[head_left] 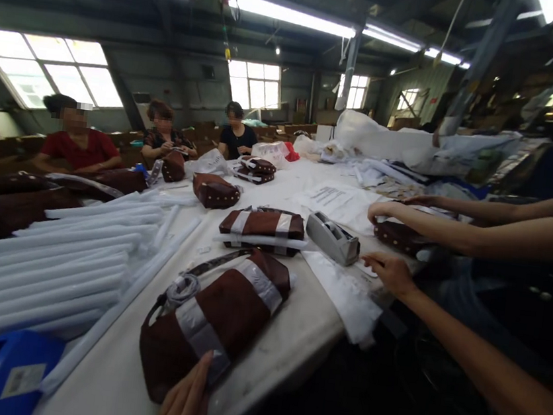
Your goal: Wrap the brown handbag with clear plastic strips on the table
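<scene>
Resting on a dark-brown, soft-sided bag, the left hand lay with its fingers straight and close together, tips at the lower end of a silvery, translucent band, not wrapped around anything. The right hand reached out with its fingers partly curled beside a grey, block-shaped tape dispenser; whether it held a strip of tape could not be told. The brown bag sat tilted near the edge of a white-covered bench, a grey, wrapped coil by its strap. Just behind it lay a second banded brown bag, a slim white roll along its front. Long, white, padded rolls filled the left side, above a blue plastic object with a pale label. At right, a co-worker's hands worked over a studded brown bag. Across the bench, three people sat among more brown bags, under fluorescent tubes.
</scene>
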{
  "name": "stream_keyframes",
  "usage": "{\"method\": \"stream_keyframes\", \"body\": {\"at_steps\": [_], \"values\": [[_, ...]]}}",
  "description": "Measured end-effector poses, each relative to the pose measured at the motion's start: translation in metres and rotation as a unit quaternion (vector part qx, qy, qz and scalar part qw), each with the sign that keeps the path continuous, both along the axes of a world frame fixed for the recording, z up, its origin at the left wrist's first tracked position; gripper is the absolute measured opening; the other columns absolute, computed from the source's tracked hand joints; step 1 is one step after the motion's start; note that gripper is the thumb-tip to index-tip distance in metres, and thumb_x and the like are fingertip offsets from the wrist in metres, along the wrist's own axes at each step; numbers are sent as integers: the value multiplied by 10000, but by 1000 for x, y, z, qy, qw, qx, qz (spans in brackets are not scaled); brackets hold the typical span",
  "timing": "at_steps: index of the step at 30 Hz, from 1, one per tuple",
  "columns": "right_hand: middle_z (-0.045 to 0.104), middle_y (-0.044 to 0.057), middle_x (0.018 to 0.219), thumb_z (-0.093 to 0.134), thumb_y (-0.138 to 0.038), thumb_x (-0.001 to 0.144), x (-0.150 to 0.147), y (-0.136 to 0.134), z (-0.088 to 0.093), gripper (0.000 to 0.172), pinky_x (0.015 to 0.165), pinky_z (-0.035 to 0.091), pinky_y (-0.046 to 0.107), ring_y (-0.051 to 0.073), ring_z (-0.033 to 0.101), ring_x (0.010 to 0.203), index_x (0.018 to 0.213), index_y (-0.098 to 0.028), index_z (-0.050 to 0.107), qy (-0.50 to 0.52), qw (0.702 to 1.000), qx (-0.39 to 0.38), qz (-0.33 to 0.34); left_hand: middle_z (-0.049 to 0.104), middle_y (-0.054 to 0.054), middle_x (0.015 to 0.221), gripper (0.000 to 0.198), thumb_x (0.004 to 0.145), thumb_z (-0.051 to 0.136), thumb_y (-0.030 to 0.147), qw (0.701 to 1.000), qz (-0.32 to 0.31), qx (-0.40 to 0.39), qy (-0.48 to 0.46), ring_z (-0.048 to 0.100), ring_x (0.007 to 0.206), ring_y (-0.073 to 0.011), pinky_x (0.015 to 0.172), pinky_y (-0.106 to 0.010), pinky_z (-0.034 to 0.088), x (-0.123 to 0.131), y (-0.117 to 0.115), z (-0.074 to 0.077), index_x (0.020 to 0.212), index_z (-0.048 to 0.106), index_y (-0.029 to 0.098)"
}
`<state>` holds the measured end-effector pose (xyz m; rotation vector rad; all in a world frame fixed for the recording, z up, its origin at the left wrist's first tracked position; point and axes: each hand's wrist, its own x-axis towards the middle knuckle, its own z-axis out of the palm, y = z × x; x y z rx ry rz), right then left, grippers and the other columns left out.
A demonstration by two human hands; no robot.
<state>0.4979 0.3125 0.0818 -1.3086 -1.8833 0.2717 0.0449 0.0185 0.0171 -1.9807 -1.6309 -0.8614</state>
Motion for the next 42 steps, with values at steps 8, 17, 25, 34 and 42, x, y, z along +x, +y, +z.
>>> {"method": "stream_keyframes", "body": {"at_steps": [8, 17, 25, 34, 42], "values": [[747, 36, 892, 513, -329, 1010, -108, -88, 71, 255, 675, 491, 246, 146, 683, 753, 1059, -257, 753, -209, 899, 103, 371, 723, 1, 1221, 584, 918, 531, 74, 992, 104, -21, -62, 707, 1001, -177, 815, -242, 582, 24, -11, 7, 1460, 477, 285], [709, 7, 737, 568, -389, 957, -300, -107, 70, 274, 586, 409, 262, 137, 626, 665, 798, -247, 740, -273, 734, 105, 613, 694, -33, 1283, 513, 892, 557, 36, 988, 111, -51, -99, 673, 1110, -203, 952, -310, 581, 28, -9, 2, 1372, 551, 216], [706, 63, 657, 670, -280, 823, -390, -114, 68, 164, 511, 297, 293, 157, 557, 538, 733, -179, 762, -519, 623, 133, 570, 703, -30, 1267, 484, 877, 588, 13, 987, 123, -46, -98, 668, 1136, -185, 1016, -298, 547, 32, -10, -4, 1323, 590, 201], [704, 139, 701, 796, -577, 723, -423, -103, 87, 493, 615, 436, 330, 270, 659, 672, 755, -88, 748, -589, 651, 127, 462, 691, -19, 1290, 457, 878, 613, 34, 983, 133, -59, -115, 661, 1155, -181, 1036, -298, 538, 34, -9, -2, 1296, 614, 220], [740, 116, 1033, 519, -458, 984, -386, -17, 102, 352, 733, 449, 299, 246, 685, 934, 1007, -186, 741, -396, 863, 87, 300, 673, -13, 1320, 546, 819, 537, -54, 975, 109, -85, -172, 629, 1209, -182, 1051, -326, 534, 38, -14, 12, 1282, 612, 225]]}}
